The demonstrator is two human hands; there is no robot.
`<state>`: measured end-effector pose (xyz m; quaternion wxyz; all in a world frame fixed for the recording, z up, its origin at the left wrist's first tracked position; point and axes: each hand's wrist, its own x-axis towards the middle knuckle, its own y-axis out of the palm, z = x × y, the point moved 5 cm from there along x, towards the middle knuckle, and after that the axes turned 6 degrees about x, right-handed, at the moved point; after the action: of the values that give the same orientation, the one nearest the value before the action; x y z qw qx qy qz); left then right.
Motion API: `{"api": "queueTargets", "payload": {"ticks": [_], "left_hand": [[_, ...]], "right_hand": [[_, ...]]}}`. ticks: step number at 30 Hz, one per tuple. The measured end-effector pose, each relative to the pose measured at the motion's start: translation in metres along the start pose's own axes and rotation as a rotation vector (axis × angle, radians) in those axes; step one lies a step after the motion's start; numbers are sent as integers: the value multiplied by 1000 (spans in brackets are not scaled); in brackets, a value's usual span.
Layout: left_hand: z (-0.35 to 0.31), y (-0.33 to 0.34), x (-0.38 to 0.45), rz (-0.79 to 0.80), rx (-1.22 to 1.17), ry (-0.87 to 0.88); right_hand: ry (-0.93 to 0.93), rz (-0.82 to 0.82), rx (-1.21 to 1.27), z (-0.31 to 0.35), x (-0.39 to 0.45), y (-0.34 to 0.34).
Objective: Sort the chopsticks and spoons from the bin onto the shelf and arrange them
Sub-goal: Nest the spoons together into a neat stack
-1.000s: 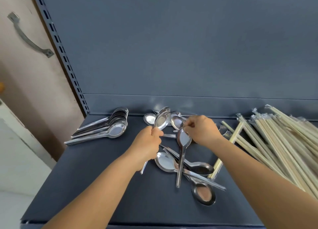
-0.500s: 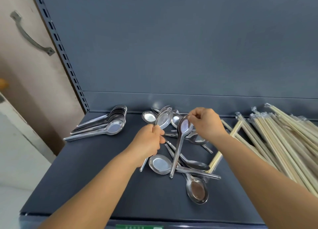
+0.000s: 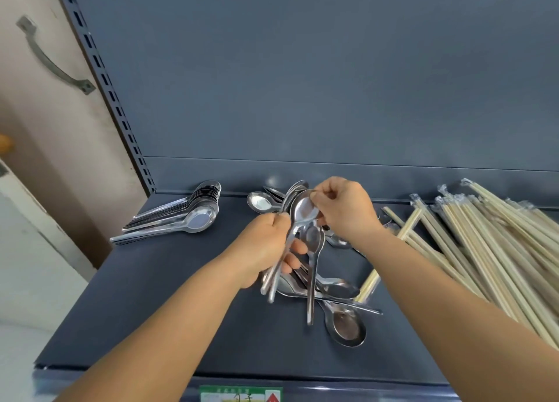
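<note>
Dark blue shelf (image 3: 169, 305) carries stacked spoons (image 3: 193, 217) left, wrapped chopsticks (image 3: 490, 250) right, loose spoons (image 3: 338, 298) mid; left hand (image 3: 260, 247) grips spoon bundle (image 3: 287, 244), right hand (image 3: 344, 208) pinches top spoon (image 3: 304, 209).

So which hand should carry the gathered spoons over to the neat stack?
Left. The left hand already grips the spoon bundle by its handles and is nearer the neat stack; the right hand only pinches one bowl.

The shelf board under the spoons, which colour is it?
Dark blue-grey shelf board, seen in the head view.
</note>
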<state>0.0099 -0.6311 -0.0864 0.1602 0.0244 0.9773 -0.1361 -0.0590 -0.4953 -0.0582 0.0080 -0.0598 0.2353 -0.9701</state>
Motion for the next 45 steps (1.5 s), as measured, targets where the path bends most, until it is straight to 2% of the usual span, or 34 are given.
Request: {"api": "queueTargets", "payload": {"ticks": [4, 9, 12, 21, 27, 34, 37, 40, 45], "left_hand": [[4, -4, -2, -29, 23, 21], [14, -22, -8, -114, -10, -17], [20, -26, -10, -116, 10, -31], [27, -31, -16, -131, -16, -28], [21, -28, -16, -144, -39, -17], [7, -13, -18, -89, -98, 20], [0, -7, -24, -47, -185, 9], [0, -12, -28, -70, -151, 33], [11, -21, -34, -29, -119, 22]], "right_hand": [[-11, 68, -3, 2, -6, 8], [10, 253, -482, -15, -14, 16], [17, 259, -562, -21, -17, 19], [83, 108, -341, -18, -10, 1], [52, 40, -172, -4, -12, -7], [102, 91, 169, 18, -23, 16], [83, 71, 130, 24, -28, 23], [70, 77, 91, 26, -30, 26], [59, 214, 87, 25, -41, 29]]}}
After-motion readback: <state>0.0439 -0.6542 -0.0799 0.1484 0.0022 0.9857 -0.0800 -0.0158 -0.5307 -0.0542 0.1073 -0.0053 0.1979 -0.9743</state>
